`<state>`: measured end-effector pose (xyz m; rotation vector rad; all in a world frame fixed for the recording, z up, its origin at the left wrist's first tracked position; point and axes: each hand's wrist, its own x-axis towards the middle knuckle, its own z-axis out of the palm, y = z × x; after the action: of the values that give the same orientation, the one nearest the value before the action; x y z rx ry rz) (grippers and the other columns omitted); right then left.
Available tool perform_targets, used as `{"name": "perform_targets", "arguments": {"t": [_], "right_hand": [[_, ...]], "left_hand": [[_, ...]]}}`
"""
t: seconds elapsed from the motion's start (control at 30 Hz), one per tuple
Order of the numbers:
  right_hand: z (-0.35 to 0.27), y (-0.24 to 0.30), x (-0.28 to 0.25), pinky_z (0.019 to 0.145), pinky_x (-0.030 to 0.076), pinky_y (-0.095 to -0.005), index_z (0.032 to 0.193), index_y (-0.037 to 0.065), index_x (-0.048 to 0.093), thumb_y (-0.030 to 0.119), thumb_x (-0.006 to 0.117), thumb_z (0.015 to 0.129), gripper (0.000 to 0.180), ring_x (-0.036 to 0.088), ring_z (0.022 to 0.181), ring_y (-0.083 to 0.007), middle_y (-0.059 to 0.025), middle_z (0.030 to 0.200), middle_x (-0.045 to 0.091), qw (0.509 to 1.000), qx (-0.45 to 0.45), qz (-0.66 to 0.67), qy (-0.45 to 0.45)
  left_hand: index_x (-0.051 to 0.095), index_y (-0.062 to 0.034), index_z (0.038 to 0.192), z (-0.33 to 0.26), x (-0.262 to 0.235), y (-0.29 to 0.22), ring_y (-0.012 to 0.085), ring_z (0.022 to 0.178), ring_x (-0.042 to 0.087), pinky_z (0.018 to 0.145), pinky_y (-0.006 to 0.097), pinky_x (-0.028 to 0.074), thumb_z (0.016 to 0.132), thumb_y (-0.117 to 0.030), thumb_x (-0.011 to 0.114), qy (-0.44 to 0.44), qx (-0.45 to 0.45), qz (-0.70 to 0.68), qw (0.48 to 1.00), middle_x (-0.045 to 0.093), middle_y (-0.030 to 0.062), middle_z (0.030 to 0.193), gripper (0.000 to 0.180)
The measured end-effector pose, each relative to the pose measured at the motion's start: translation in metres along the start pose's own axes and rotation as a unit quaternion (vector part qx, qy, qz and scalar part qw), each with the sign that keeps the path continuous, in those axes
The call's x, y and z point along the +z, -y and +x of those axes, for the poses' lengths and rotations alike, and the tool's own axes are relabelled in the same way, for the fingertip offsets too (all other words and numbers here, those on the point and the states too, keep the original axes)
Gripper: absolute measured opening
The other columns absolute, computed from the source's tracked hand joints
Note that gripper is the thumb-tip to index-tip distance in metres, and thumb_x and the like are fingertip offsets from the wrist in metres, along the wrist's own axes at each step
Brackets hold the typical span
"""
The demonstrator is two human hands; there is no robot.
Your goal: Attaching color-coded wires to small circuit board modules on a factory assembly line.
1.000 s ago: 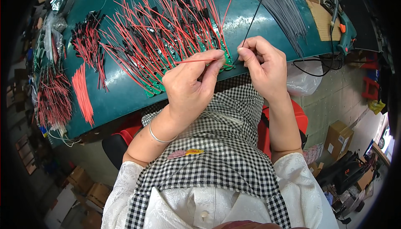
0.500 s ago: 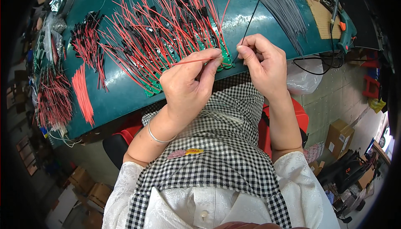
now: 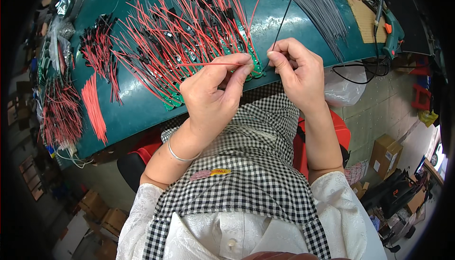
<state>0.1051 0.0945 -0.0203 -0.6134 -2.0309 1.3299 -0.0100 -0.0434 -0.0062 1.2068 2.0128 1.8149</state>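
Red insulation covers the single wire (image 3: 208,64) that, in the head view, the left hand (image 3: 213,87) pinches between thumb and forefinger; its length runs leftward from that pinch, over the back of the hand; the right hand (image 3: 299,72) likewise grips a thin black strand (image 3: 286,13) between thumb and forefinger, its length slanting up and away from the grip; the two grips are near each other but apart; the ends at the fingertips are too small to make out. Just beyond the left grip, mostly to its left, lie green circuit boards (image 3: 257,68) with many red and black wires rising from them; farther left of it are a bunch of red and black leads (image 3: 98,42) and, nearer the body, a bundle of plain red wires (image 3: 94,108); beyond the right grip and to its right, a sheaf of dark grey strands (image 3: 316,13) lies on the teal table (image 3: 132,113); well to the right of that grip is a green tool (image 3: 392,39) with an orange trigger.
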Motion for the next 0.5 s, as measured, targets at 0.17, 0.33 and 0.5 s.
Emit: {"name": "perform_targets", "arguments": {"t": [0.17, 0.33, 0.5], "right_hand": [[-0.0003, -0.0011, 0.0002, 0.053, 0.045, -0.0278, 0.09, -0.001, 0.065, 0.005, 0.071, 0.089, 0.009, 0.056, 0.056, -0.0143, -0.0085, 0.073, 0.065, 1.0, -0.001, -0.002, 0.004], [-0.0011, -0.0025, 0.0007, 0.053, 0.045, -0.0282, 0.09, -0.001, 0.065, 0.006, 0.071, 0.089, 0.009, 0.056, 0.056, -0.0147, -0.0087, 0.073, 0.065, 1.0, -0.001, -0.003, 0.003], [-0.0013, -0.0029, 0.0009, 0.053, 0.045, -0.0281, 0.09, -0.001, 0.065, 0.006, 0.071, 0.089, 0.009, 0.056, 0.055, -0.0145, -0.0086, 0.072, 0.065, 1.0, 0.001, -0.003, 0.005]], "left_hand": [[0.068, 0.005, 0.084, -0.0001, 0.0012, 0.0002, 0.0083, 0.061, 0.067, 0.051, 0.022, 0.053, 0.082, 0.006, 0.076, -0.001, -0.002, -0.004, 1.0, 0.077, 0.0118, 0.093, 0.009], [0.068, 0.0043, 0.084, -0.0002, 0.0008, 0.0016, 0.0104, 0.062, 0.068, 0.053, 0.023, 0.053, 0.082, 0.006, 0.077, 0.005, 0.002, 0.017, 1.0, 0.077, 0.012, 0.092, 0.009], [0.069, 0.0074, 0.093, -0.0002, -0.001, 0.0028, 0.0095, 0.063, 0.066, 0.05, 0.021, 0.052, 0.086, 0.009, 0.072, 0.028, 0.029, 0.032, 0.999, 0.075, 0.0129, 0.095, 0.008]]}}
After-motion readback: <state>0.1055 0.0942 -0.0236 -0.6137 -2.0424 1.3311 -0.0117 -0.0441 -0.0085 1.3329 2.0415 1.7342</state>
